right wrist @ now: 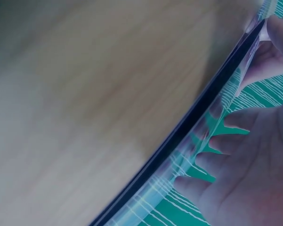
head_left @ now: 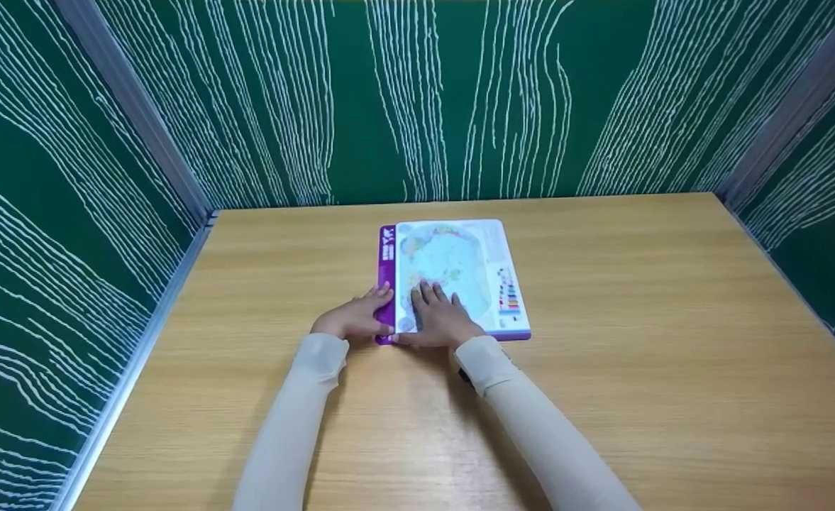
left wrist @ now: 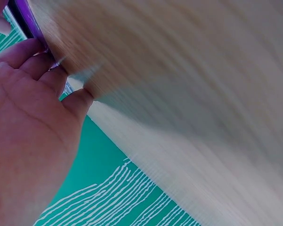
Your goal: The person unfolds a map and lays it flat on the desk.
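A flat, map-printed board or book (head_left: 452,270) lies on the wooden table, with a purple strip (head_left: 386,259) showing along its left side. My left hand (head_left: 355,316) is at the near end of that strip, its fingers touching the left edge. In the left wrist view, the left fingers (left wrist: 47,70) reach to the purple edge near the tabletop. On the lower left of the map rests my right hand (head_left: 442,316), fingers spread and extended. The right wrist view shows the right hand (right wrist: 245,160) over the glossy surface, beside the dark side edge (right wrist: 179,132).
The wooden table (head_left: 644,341) extends to both sides and in front of the board. Green panels with white wavy lines (head_left: 403,99) stand behind it and at both sides. Grey metal strips (head_left: 147,312) line the side edges.
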`<state>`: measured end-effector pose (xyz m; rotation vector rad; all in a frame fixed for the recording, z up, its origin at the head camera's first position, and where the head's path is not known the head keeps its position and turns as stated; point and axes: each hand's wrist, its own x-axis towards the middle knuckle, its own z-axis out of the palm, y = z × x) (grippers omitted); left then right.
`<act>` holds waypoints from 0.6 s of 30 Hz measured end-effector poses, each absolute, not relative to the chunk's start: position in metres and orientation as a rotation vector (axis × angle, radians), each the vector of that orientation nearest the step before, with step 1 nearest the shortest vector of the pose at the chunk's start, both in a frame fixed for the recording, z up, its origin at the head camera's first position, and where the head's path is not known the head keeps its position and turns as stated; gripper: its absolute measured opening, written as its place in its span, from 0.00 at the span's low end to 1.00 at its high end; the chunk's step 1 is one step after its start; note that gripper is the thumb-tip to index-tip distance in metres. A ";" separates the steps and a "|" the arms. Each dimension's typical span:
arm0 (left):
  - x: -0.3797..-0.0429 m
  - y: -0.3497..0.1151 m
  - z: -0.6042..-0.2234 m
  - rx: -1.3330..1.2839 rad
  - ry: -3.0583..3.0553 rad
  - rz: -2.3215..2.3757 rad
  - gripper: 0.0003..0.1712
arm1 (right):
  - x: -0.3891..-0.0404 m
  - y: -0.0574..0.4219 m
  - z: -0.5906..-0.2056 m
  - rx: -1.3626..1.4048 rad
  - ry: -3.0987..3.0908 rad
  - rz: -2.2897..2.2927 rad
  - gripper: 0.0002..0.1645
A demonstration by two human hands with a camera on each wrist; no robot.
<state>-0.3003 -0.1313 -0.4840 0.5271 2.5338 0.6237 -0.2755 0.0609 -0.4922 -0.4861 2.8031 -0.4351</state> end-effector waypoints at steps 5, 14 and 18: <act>-0.299 -0.130 -0.483 0.514 2.535 0.631 0.47 | -0.276 0.058 -0.493 -0.458 2.791 -0.413 0.64; -0.299 -0.129 -0.485 0.543 2.537 0.631 0.46 | -0.276 0.053 -0.494 -0.446 2.798 -0.350 0.64; -0.300 -0.130 -0.484 0.525 2.535 0.630 0.46 | -0.275 0.052 -0.492 -0.453 2.804 -0.315 0.63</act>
